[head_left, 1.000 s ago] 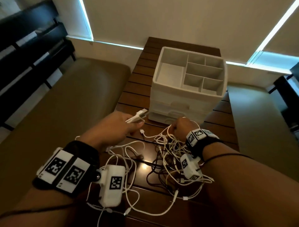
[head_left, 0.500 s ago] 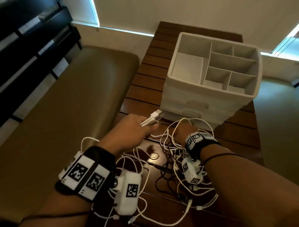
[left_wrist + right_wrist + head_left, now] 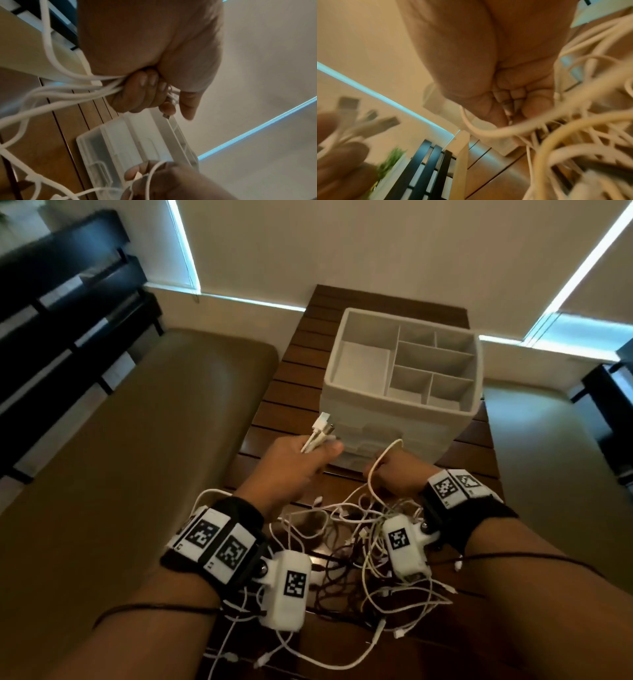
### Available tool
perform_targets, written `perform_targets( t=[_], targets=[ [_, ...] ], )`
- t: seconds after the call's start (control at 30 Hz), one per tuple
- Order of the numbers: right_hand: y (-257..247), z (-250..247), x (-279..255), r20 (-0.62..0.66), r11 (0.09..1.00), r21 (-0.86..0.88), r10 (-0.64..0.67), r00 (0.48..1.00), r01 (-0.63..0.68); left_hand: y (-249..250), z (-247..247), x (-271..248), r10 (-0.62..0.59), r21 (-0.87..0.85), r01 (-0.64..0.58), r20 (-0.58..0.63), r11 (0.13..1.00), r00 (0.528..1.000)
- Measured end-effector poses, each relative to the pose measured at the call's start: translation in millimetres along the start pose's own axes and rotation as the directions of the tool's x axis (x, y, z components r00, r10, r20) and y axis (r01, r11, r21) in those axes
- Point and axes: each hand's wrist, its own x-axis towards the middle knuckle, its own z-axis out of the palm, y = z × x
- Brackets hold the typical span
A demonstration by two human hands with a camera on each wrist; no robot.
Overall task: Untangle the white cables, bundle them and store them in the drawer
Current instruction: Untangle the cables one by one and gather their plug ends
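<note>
A tan padded seat (image 3: 137,457) lies at far left; the left hand (image 3: 291,470) has its grip closed round several white cable ends with plugs (image 3: 320,433); the tangled white cables (image 3: 359,542) lie on the dark slatted wooden bench (image 3: 291,392); the right hand (image 3: 394,474) pinches one loop; behind stands the white plastic drawer organiser (image 3: 404,419), drawers closed.

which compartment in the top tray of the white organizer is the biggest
The compartment filling the tray's left side: it runs front to back, while the right side is split into five smaller cells.
</note>
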Motion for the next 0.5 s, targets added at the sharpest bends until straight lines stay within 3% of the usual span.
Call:
perform_targets(
  t=[0.13, 0.3, 0.37, 0.5],
  targets=[
    [-22.2, -19.4, -42.2, 0.026, 0.997, -0.013, -0.076, 0.997, 0.076, 3.7, 34.4, -10.6, 0.059, 0.062, -0.068, 0.131, 0.996, 0.990],
    [-28.7, -46.7, -86.8, -0.076, 0.993, 0.066, -0.089, 0.993, 0.094, -9.0, 49.3, -15.0, -0.005, 0.081, 0.009, -0.047, 0.997, 0.999],
    [-25.0, -56.7, -100.4, -0.117, 0.968, 0.229, -0.082, 0.990, 0.107, -6.5, 45.8, -18.3, 0.015, 0.007, -0.014, -0.134, 1.000, 0.991],
    [-24.9, -70.7, -121.6, -0.211, 0.854, 0.466, -0.144, 0.967, 0.229, 15.5, 39.2, -29.3, 0.104, -0.272, -0.107, -0.027, 0.956, 0.994]
  ],
)
